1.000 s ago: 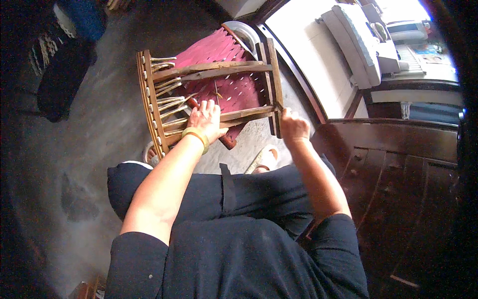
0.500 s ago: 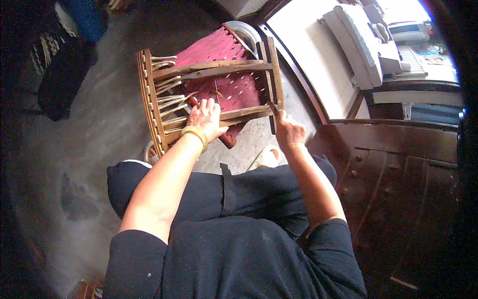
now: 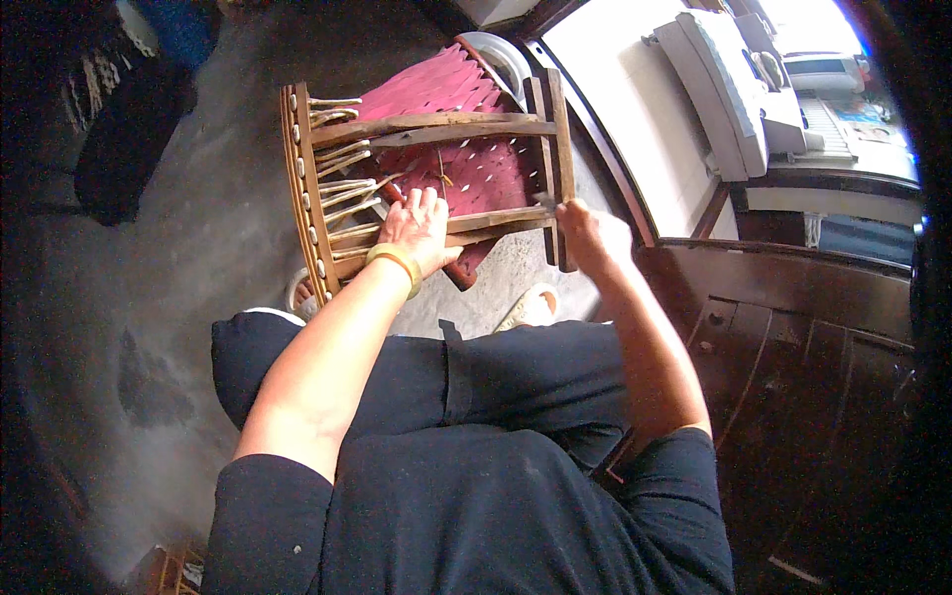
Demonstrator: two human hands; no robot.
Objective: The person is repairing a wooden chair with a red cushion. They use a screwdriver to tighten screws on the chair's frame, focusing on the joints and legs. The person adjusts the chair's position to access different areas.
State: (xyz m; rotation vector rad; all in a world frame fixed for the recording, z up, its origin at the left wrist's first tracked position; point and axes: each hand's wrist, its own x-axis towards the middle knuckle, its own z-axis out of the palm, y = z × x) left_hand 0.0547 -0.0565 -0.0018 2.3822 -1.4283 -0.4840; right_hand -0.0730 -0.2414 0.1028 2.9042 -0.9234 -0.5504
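The grey floor (image 3: pixel 223 238) spreads across the left and far side of the scene. On the right stands a large dark wooden panel (image 3: pixel 793 397). The person's dark trousers (image 3: pixel 397 382) cross the near middle, and just beyond the knees is the wooden frame (image 3: pixel 456 129), lying above the floor with its slatted end to the left and its crossbar (image 3: pixel 563 129) to the right. A pink woven sheet (image 3: pixel 486 178) shows behind the frame's bars and reaches past them on the far side. A white basin (image 3: pixel 508 64) sits at the sheet's far right corner.

The left hand (image 3: pixel 418 236) lies on the near bar (image 3: pixel 506 215), fingers close together; I cannot tell whether they clamp it. The right hand (image 3: pixel 598 236) is at the crossbar, near that bar's right end, fingers curled in; whether they clamp anything is hidden.

A pale slipper (image 3: pixel 515 312) is below the near bar. Whitish cord loops (image 3: pixel 342 201) line the slatted end. A yellow bangle (image 3: pixel 395 266) circles the left wrist.
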